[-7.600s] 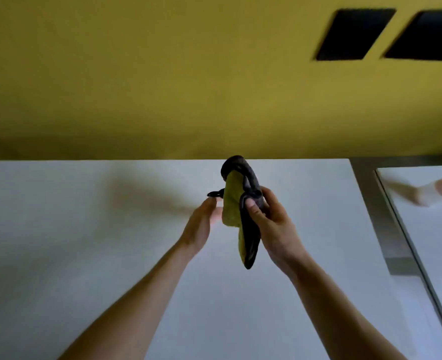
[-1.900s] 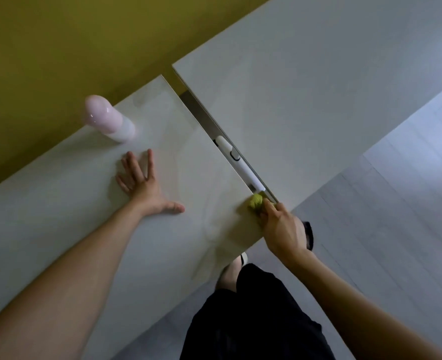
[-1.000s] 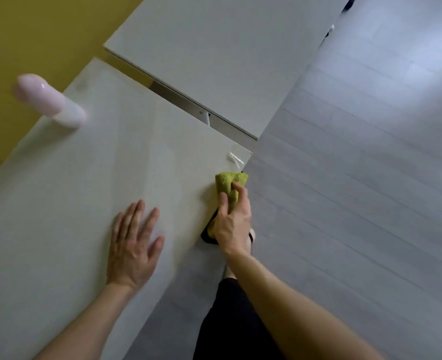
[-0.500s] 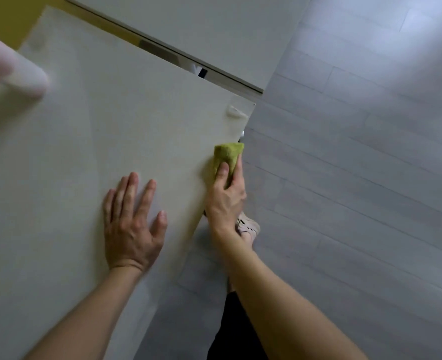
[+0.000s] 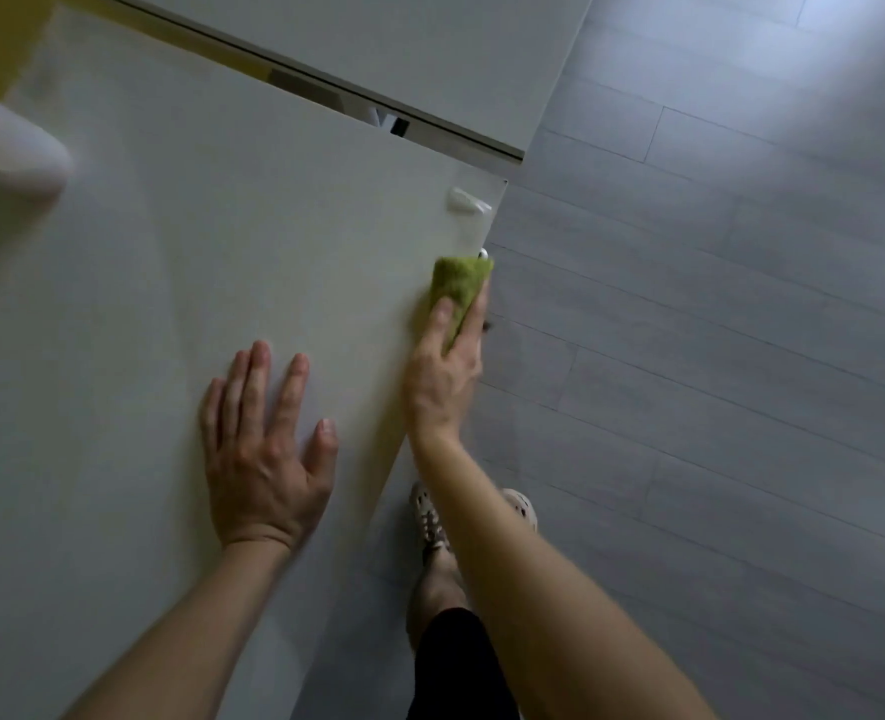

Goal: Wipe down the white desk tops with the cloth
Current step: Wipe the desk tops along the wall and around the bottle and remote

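The cloth (image 5: 458, 285) has worked its way along the right edge of the near desk (image 5: 180, 283) since a second ago — it now sits closer to the far corner, just short of the small white clip (image 5: 465, 201) there. That suggests the edge pass on this desk is nearly finished, with the corner itself and the second desk (image 5: 404, 54) across the gap likely still to be wiped. The right hand (image 5: 443, 379) presses the cloth flat against the desk edge, fingers extended over it rather than curled; the thumb side is hidden, so it reads as a pinning hold more than a fist, with the green wad poking out past the fingertips. The left hand (image 5: 261, 454) lies open and spread, palm down on the desk top, holding nothing — bracing, by the look of it, much as it did half a second back. A pale pink bottle (image 5: 6, 148), blurred, stands at the far left of the same desk, well apart from both hands. Below the right arm a foot in a pale shoe (image 5: 430, 517) rests on the grey floor (image 5: 716, 356).
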A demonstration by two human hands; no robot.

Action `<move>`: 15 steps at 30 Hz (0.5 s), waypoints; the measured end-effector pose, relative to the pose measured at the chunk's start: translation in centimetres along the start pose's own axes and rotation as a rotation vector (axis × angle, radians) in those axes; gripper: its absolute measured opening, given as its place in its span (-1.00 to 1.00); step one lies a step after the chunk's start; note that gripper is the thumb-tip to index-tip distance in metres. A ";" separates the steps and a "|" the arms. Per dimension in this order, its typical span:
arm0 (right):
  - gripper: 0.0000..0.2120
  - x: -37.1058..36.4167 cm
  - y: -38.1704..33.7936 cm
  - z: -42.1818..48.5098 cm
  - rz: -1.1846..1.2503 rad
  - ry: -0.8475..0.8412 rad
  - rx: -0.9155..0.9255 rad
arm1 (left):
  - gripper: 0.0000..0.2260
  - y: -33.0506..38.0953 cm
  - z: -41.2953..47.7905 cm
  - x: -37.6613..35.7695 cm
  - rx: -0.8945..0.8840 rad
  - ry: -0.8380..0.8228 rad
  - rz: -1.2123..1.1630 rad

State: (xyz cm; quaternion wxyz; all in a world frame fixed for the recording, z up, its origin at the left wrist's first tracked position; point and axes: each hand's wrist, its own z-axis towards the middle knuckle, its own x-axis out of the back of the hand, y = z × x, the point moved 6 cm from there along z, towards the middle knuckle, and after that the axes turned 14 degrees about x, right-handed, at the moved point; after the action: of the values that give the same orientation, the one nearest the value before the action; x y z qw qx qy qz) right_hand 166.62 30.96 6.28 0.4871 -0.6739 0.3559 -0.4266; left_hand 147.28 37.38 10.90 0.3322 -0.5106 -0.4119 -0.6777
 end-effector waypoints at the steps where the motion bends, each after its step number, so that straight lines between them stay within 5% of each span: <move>1: -0.44 0.5 0.4 -3.5 -0.003 -0.054 -0.003 | -0.43 0.1 0.0 0.0 -0.002 -0.001 -0.003; 5: -0.36 1.9 0.8 -8.2 -0.094 -0.204 0.075 | -0.43 0.1 0.0 0.0 -0.011 0.003 -0.005; 11: -0.37 -0.2 -2.4 8.1 -0.044 -0.026 0.134 | -0.45 0.1 0.0 -0.3 -0.032 0.036 -0.030; 15: -0.35 -0.6 -1.4 2.9 0.008 -0.039 0.195 | -0.46 0.0 0.0 -0.3 -0.037 0.057 -0.040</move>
State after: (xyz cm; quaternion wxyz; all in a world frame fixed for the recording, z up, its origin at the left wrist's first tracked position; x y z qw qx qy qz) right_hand 169.12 32.87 7.07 0.5591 -0.6297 0.3059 -0.4442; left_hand 147.39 37.36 10.57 0.3207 -0.4886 -0.3999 -0.7060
